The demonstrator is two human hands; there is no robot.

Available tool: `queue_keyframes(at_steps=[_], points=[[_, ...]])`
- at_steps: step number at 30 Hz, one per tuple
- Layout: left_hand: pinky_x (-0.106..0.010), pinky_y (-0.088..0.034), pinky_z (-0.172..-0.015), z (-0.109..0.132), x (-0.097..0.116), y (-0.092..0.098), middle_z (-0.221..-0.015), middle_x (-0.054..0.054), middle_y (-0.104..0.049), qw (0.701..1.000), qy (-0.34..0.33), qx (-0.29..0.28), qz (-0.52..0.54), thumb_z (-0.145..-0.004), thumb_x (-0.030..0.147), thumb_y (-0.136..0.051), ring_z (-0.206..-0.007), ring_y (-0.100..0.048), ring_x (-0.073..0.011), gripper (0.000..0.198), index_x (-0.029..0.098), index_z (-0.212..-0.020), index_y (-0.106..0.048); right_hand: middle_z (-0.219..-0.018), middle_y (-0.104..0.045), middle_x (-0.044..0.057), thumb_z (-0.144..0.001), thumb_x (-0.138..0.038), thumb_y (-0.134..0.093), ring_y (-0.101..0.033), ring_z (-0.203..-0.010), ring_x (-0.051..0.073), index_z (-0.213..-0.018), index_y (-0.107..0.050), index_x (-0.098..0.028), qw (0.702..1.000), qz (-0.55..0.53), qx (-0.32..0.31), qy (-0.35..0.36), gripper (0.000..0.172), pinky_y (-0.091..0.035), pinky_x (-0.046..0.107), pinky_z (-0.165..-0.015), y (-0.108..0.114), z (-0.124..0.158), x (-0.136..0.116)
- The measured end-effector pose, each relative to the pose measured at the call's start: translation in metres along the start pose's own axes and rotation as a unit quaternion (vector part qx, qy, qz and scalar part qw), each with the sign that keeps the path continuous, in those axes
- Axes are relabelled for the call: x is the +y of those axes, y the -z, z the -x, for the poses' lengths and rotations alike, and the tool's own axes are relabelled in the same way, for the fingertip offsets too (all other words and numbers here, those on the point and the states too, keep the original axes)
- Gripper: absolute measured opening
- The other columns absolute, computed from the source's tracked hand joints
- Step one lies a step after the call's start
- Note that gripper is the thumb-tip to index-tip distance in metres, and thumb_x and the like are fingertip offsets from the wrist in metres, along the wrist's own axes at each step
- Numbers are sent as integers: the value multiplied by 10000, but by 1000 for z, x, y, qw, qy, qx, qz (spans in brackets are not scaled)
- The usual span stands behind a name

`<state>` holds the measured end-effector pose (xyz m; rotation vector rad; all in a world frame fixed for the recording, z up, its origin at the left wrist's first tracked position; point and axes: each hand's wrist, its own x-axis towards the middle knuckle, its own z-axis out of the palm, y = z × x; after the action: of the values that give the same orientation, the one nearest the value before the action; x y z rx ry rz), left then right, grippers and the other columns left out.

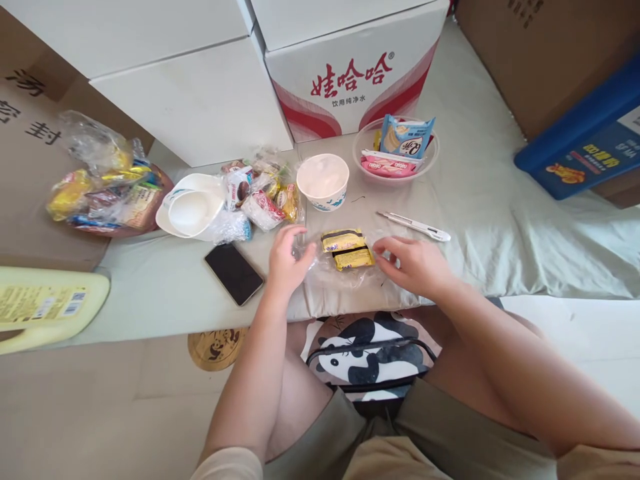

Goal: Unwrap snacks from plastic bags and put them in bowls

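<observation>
Two yellow snack packets (354,258) with dark stripes lie side by side on a sheet of clear crinkled plastic (345,279), between my hands. My left hand (289,261) is at the left edge of the plastic, its thumb and fingers apart and nothing in them. On the other side, my right hand (414,265) is open with bent fingers, its tips close to the right end of the packets; whether they touch the plastic I cannot tell. A white paper cup (323,183) stands just behind the packets. A white utility knife (415,225) lies beyond my right hand.
Left of the cup are a pile of wrapped snacks (263,193), a white plastic scoop-like container (193,208) and a phone (234,273). A clear bowl (367,175) holds snack packs. Boxes (355,87) line the back; a bag-filled basket (163,193) sits far left.
</observation>
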<state>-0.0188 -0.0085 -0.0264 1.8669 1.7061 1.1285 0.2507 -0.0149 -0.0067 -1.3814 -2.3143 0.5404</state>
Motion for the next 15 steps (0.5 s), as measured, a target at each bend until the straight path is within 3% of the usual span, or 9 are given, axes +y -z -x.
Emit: queue_keyframes(at_steps=[3, 5, 8, 10, 13, 15], points=[[-496, -433, -1079, -1, 1, -10, -1229, -120, -678, 993, -18, -110, -48, -716, 243, -696, -1189, -604, -299, 343, 211, -1056, -661, -1217, -662, 120, -857, -243, -549, -643, -1037, 273, -1187, -634, -224, 998, 30, 28, 41, 342, -511, 395, -856, -10, -3, -2], [-481, -438, -1072, 2, 5, -15, -1222, -113, -684, 989, -8, -147, -25, -755, 224, -653, -1168, -621, -282, 244, 215, -998, -664, -1330, -600, 137, -830, -235, -588, -581, -1170, 322, -1268, -603, -227, 997, 38, 14, 70, 438, -483, 471, -960, -13, -3, -4], [-410, -473, -1018, 7, 16, -19, -1205, -92, -690, 986, 30, -150, 72, -820, 253, -597, -1144, -635, -242, 71, 216, -857, -644, -1447, -523, 138, -794, -232, -623, -522, -1273, 355, -1391, -511, -237, 994, 27, -41, 94, 606, -463, 527, -997, -17, 0, -6], [-352, -509, -921, 9, 24, -19, -1064, -73, -720, 975, 79, -143, 154, -826, 310, -615, -1028, -664, -217, 107, 207, -796, -622, -1462, -512, 142, -786, -221, -615, -519, -1293, 349, -1428, -467, -231, 994, 19, -58, 93, 659, -463, 528, -1009, -19, 1, -7], [-273, -514, -716, 9, 32, -20, -764, -9, -683, 925, 177, -142, 304, -796, 390, -662, -726, -644, -153, 204, 199, -772, -592, -1460, -519, 147, -787, -181, -567, -557, -1262, 330, -1433, -453, -213, 995, 14, -47, 82, 657, -472, 518, -1011, -20, 0, -8], [-245, -487, -610, 6, 36, -20, -687, 16, -656, 883, 240, -133, 381, -748, 400, -693, -631, -619, -136, 235, 203, -776, -567, -1451, -534, 139, -770, -155, -544, -577, -1246, 318, -1429, -449, -210, 996, -7, -37, 86, 668, -485, 503, -1002, -20, -1, -7]])
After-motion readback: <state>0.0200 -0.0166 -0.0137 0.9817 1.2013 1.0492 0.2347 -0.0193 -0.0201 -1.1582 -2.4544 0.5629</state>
